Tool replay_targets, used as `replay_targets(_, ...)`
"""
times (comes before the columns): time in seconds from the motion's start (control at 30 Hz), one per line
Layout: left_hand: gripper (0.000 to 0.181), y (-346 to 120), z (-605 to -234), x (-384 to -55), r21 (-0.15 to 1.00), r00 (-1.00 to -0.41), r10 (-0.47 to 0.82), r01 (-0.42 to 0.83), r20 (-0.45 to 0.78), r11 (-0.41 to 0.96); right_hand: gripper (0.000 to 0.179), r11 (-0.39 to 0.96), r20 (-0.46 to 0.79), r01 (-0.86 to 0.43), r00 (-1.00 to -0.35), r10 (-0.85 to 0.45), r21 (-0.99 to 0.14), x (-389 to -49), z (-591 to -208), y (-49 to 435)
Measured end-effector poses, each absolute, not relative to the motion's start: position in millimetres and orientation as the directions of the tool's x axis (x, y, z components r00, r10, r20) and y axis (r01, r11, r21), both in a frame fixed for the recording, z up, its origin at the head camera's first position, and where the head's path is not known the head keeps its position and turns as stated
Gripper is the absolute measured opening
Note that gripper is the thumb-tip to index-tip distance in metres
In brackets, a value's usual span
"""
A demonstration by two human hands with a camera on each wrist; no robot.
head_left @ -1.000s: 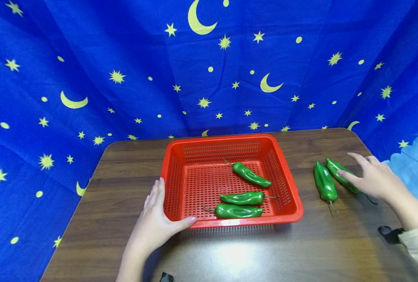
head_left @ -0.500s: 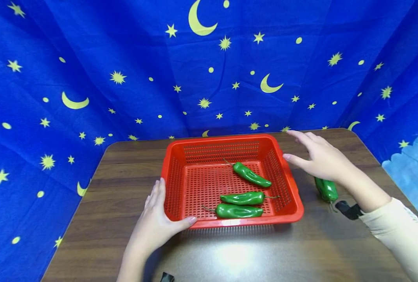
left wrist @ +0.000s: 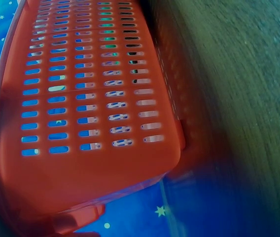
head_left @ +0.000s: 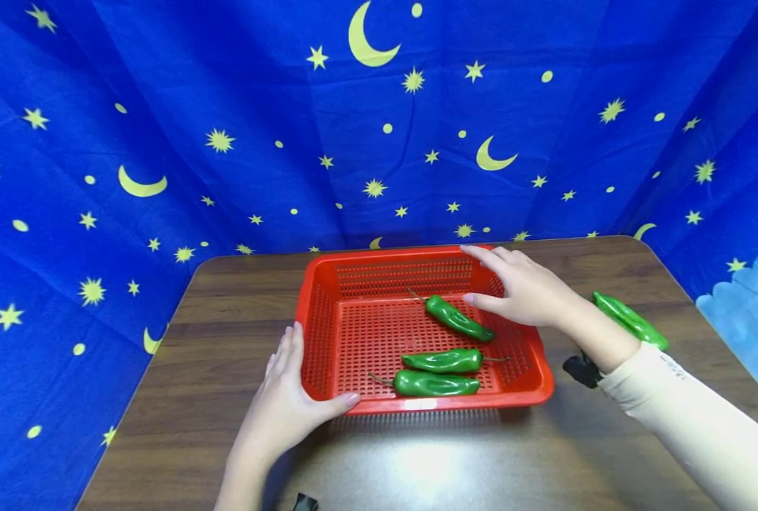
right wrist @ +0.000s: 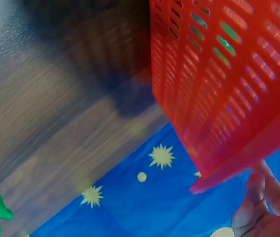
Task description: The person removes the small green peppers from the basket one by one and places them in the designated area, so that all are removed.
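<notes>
A red perforated plastic basket (head_left: 385, 404) stands on the table and holds three green peppers: one at the front (head_left: 436, 384), another green pepper (head_left: 441, 360) just behind it, and a slanted green pepper (head_left: 458, 318) farther back. My left hand (head_left: 286, 397) rests on the basket's front left corner, thumb on the front rim, fingers along the left side. Over the basket's right side, my right hand (head_left: 522, 287) has its fingers extended and nothing visible in its grasp. Another green pepper (head_left: 629, 321) lies on the table, right of the basket, partly behind the right forearm.
The brown wooden table (head_left: 238, 298) is backed by a blue cloth (head_left: 257, 106) with yellow moons and stars. A light blue cloth (head_left: 749, 312) hangs at the right. The right sleeve (head_left: 679, 411) crosses the table's right side.
My right hand has moved left from the peppers on the table to above the basket's right side. The left hand has stayed at the basket corner. The peppers in the basket have not moved.
</notes>
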State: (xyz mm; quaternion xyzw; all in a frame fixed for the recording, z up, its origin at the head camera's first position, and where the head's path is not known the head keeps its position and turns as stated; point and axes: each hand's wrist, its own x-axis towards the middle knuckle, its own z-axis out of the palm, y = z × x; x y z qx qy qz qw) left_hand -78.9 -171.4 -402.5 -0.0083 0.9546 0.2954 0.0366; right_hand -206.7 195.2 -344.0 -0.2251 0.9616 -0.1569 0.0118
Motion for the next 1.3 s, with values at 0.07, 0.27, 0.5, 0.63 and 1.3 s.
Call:
replay_targets(0.07,0.141,-171.5,-402.9,-79.0,0.566,-0.997,0.003,-0.038,-0.072,0.824,0.08,0.848,0.047,-0.44,-0.893,-0.447,-0.296,-208.9,-347.4,191.3)
replay_targets(0.27,0.141,-171.5,-403.2,-78.8,0.562,-0.998,0.002,-0.036,-0.065,0.827,0.079,0.848,0.048,-0.491,-0.869,-0.492,-0.198,-215.2,-356.5,182.1)
replay_targets(0.5,0.14,-170.1,-402.9,-79.7,0.563,-0.997,-0.008,-0.05,-0.078,0.825,0.084,0.837,-0.021,-0.538,-0.84,-0.542,-0.101,-217.8,-368.9,174.4)
replay_targets(0.63,0.14,-170.1,-403.0,-79.7,0.563,-0.996,-0.01,-0.056,-0.085,0.825,0.09,0.825,-0.093,-0.561,-0.82,-0.565,-0.07,-217.3,-375.7,169.6)
replay_targets(1.3,0.14,-171.4,-402.3,-79.7,0.553,-0.996,-0.003,-0.05,-0.086,0.831,0.1,0.806,-0.312,-0.59,-0.759,-0.572,-0.043,-221.7,-390.8,158.9)
